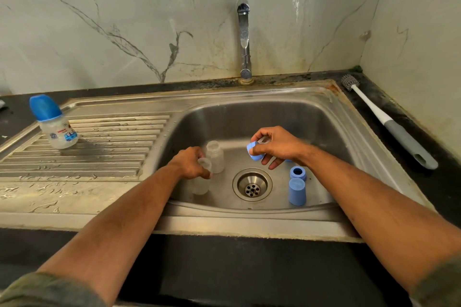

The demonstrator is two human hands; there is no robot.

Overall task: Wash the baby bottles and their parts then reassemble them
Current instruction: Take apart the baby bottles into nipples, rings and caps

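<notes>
A person's left hand (192, 163) grips a clear, frosted bottle (200, 182) standing in the steel sink (249, 117), while the right hand (277, 146) pinches a blue collar ring (253, 151). Also in the basin: another open bottle (215, 156) and two blue caps (297, 190).

- Sink (249, 117): brushed stainless steel, dull sheen, rust-stained at the far right corner.
- Drainboard (99, 147): ribbed steel, wet and streaked.
- Tap (244, 40): polished chrome, glossy.
- Bottles in the basin (215, 157): frosted translucent plastic.
- Caps (296, 190): matt blue plastic.
- Counter (249, 264): dark stone, low gloss.
- Wall (124, 20): veined marble-look panels, smooth.
- Bottle brush (389, 123): white and grey plastic handle, matt.
</notes>
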